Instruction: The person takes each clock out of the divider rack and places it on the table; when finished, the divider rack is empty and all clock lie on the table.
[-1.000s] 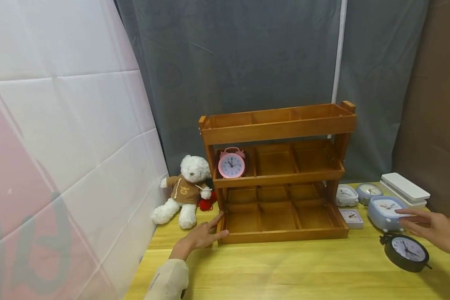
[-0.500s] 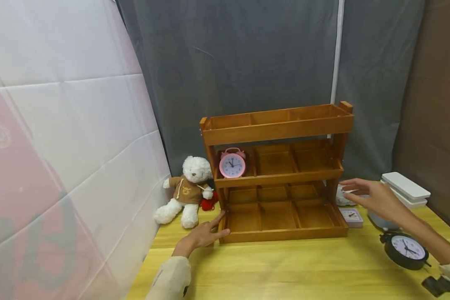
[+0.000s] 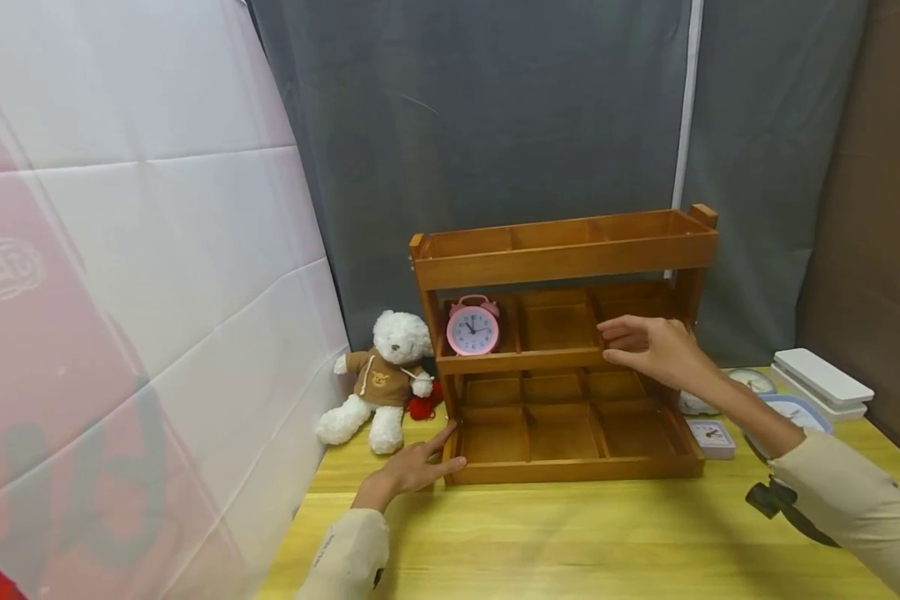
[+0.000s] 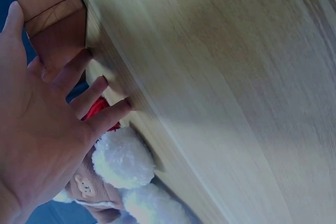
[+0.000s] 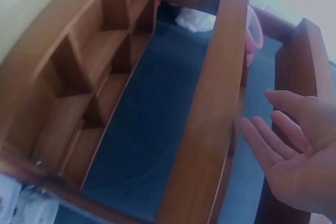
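A brown wooden three-tier shelf point(image 3: 566, 472) with divided compartments stands on the table. My left hand point(image 3: 408, 471) touches its lower left corner with fingers spread, some fingertips down on the tabletop in the left wrist view. My right hand point(image 3: 660, 350) is in front of the middle tier's right side, holding nothing; the right wrist view shows its fingers point(image 5: 262, 142) loosely bent and apart from the thumb. A pink twin-bell alarm clock point(image 3: 472, 330) stands in the middle tier's left compartment, left of my right hand.
Left of the shelf sits a white teddy bear point(image 3: 390, 379) with a red item point(image 3: 423, 404) behind it. To the right are a square clock point(image 3: 712, 439), a blue clock point(image 3: 798, 411), a round clock point(image 3: 752, 381) and a white box-like object point(image 3: 823, 379). My right sleeve mostly hides a black clock.
My right hand has moved left from above the blue clock, past the shelf's right end, to the middle tier. My left hand has stayed at the shelf's corner.
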Demonstrator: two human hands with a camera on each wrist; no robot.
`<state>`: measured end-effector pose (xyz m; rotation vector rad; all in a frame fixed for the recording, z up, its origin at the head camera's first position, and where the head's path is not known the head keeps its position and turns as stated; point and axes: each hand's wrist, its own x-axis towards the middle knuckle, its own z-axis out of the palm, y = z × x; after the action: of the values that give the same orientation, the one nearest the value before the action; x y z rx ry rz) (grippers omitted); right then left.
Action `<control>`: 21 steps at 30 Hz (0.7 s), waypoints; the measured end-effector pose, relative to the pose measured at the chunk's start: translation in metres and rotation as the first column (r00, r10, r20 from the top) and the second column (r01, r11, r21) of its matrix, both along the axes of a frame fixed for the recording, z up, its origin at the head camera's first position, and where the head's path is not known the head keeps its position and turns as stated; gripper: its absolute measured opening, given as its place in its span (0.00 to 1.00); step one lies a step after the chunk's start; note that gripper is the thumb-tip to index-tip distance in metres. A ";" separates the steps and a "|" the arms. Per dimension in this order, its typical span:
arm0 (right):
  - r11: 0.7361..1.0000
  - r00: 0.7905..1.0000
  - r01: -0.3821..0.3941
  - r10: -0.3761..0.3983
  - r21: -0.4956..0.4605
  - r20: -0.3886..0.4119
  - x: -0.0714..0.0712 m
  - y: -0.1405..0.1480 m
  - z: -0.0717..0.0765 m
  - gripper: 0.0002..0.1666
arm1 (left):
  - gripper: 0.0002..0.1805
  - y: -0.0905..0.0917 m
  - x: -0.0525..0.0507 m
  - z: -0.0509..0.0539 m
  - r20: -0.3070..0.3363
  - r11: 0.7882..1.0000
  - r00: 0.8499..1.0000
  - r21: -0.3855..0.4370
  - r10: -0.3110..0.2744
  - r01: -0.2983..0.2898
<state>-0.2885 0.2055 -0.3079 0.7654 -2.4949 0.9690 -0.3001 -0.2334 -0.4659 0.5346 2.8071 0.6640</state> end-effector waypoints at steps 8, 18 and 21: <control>0.996 0.996 -0.083 0.082 -0.022 -0.022 -0.025 -0.039 0.014 0.26 | 0.47 0.000 0.001 0.000 0.007 1.000 1.000 0.000 0.002 -0.002; 0.989 0.990 -0.138 0.138 -0.043 -0.016 -0.045 -0.086 0.030 0.26 | 0.48 -0.001 0.000 -0.001 -0.003 1.000 1.000 -0.029 -0.003 0.003; 0.989 0.990 -0.139 0.139 -0.057 -0.003 -0.052 -0.102 0.033 0.27 | 0.48 -0.001 0.001 -0.001 -0.005 0.999 1.000 -0.036 -0.001 0.001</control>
<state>-0.3404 0.1032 -0.2744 0.9305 -2.4294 1.0830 -0.2990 -0.2343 -0.4667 0.5312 2.8173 0.6111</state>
